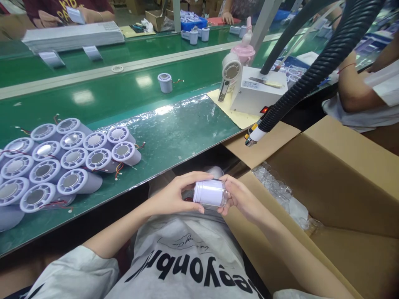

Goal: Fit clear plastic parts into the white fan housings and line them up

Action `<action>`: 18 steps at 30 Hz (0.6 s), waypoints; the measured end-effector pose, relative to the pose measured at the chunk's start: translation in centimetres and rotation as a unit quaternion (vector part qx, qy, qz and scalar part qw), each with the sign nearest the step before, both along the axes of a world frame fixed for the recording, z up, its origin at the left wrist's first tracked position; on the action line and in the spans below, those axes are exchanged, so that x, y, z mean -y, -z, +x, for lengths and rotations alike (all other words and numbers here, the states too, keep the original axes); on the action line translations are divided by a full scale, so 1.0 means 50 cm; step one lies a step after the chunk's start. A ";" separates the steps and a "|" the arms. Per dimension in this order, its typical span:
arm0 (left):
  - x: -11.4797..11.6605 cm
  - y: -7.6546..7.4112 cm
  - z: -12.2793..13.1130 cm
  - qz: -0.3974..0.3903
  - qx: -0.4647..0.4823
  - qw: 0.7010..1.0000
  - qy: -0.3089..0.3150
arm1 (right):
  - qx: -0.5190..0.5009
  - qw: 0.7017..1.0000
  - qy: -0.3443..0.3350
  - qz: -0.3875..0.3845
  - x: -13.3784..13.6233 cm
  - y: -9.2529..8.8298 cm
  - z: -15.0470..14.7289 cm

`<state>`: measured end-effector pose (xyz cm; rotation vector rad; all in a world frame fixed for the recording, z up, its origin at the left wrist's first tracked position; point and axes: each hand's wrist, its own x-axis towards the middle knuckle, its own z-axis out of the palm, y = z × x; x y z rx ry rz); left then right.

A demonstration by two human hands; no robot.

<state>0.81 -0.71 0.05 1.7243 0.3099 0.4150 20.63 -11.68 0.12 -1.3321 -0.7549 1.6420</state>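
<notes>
In the head view, the left hand [174, 192] is spanning the left end of the lilac cylinder [205, 192], fingers above and thumb below, while the fingers of the right hand [241, 195] are pinching its clear end. Both grips are closing to the cylinder's width. It is lying sideways before the shirt [190, 253], between bench [162, 137] and box [343, 178], each hand taking one end, probably for steadiness. On the bench, more cylinders [76, 182] are leaning together in rows, likely saving space, their discs showing and wires [118, 169] trailing. Clear plastic [277, 187] is sitting in the box near the right arm, seemingly for easy reach. The hose [314, 74] is hanging above, perhaps keeping its nozzle [254, 136] handy.
</notes>
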 end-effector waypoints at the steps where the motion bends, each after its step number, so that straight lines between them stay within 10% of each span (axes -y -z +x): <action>1: 0.000 0.001 0.000 0.000 0.004 1.000 0.001 | -0.007 1.000 0.004 -0.005 -0.001 0.001 -0.002; 18: 0.008 -0.002 -0.003 0.024 0.019 0.999 0.014 | -0.115 0.979 -0.060 -0.157 -0.004 -0.023 -0.023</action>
